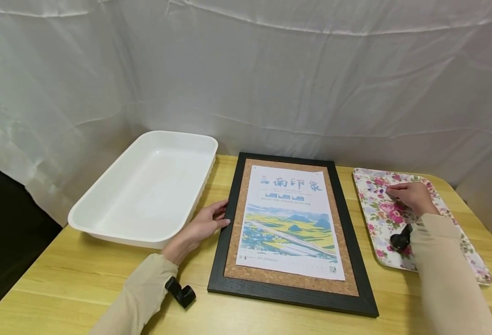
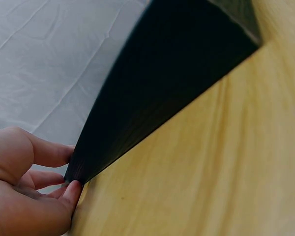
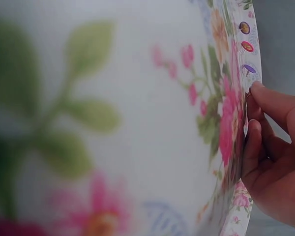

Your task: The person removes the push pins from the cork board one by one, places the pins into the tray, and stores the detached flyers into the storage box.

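A black-framed cork board (image 1: 293, 298) lies on the table with a landscape poster (image 1: 292, 223) on it. My left hand (image 1: 204, 225) rests its fingertips against the board's left edge; in the left wrist view the fingers (image 2: 51, 153) touch the dark side of the frame (image 2: 147, 83). On the right, my right hand (image 1: 411, 195) reaches over a floral tray (image 1: 390, 253). Thumb and forefinger of the right hand (image 3: 280, 147) pinch a small dark thumbtack, mostly hidden by the fingertips. Beside them are a purple thumbtack (image 3: 249, 69), a red one (image 3: 247, 46) and a darker one (image 3: 244, 27).
A deep white plastic tub (image 1: 145, 186) stands left of the board, its near right corner close to the left wrist. Pale cloth (image 1: 246, 79) hangs behind the wooden table (image 1: 49, 279). Black wrist mounts (image 1: 180, 293) stick out from both sleeves.
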A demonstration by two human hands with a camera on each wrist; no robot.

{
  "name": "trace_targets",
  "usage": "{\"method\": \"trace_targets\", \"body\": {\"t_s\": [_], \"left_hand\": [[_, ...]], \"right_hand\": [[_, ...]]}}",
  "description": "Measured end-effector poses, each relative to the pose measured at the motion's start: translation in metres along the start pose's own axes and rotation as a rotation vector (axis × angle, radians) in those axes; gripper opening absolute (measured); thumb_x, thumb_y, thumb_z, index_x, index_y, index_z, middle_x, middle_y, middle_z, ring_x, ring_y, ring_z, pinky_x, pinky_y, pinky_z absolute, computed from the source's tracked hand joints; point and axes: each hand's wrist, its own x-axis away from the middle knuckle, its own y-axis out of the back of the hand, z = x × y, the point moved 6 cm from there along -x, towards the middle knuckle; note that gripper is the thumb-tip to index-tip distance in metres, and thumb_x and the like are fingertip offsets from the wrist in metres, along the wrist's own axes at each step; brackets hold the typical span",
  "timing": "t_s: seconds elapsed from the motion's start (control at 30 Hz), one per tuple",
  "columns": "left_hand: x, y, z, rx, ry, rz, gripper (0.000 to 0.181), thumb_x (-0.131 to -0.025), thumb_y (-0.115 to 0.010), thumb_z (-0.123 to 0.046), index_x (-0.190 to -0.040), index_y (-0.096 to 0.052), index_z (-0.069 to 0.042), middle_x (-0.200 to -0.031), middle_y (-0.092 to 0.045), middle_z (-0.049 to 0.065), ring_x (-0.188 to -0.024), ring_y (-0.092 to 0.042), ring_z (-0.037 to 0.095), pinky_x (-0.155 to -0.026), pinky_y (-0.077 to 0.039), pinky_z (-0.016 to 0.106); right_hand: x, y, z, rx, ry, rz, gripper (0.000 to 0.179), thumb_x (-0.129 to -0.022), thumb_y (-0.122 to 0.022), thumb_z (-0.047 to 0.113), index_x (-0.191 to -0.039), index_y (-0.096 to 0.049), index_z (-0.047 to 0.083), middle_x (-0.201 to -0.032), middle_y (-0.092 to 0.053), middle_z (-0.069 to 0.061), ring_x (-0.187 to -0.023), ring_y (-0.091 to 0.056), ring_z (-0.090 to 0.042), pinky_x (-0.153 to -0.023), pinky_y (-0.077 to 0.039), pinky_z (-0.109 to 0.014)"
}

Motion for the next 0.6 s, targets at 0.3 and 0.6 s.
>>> {"method": "trace_targets", "body": {"t_s": [0.3, 0.6], "left_hand": [[-0.0019, -0.0003, -0.0007, 0.000, -0.003, -0.002, 0.063, -0.096, -0.053, 0.003, -0.152, -0.024, 0.002, -0.151, -0.030, 0.025, -0.137, -0.033, 0.037, -0.109, -0.036, 0.042], [-0.0020, -0.0023, 0.0001, 0.011, 0.002, -0.006, 0.063, -0.096, -0.053, 0.004, -0.152, -0.023, 0.002, -0.150, -0.031, 0.024, -0.136, -0.034, 0.037, -0.109, -0.036, 0.042]], "right_hand": [[-0.0006, 0.0025, -0.0009, -0.019, -0.029, -0.014, 0.052, -0.098, -0.056, 0.027, -0.126, -0.054, -0.017, -0.119, -0.054, -0.034, -0.081, -0.052, -0.018, -0.055, -0.046, -0.017], [0.0040, 0.0049, -0.0009, -0.081, -0.049, 0.000, 0.058, -0.099, -0.052, 0.031, -0.130, -0.049, -0.017, -0.109, -0.058, -0.022, -0.076, -0.052, -0.009, -0.057, -0.048, -0.019]]}}
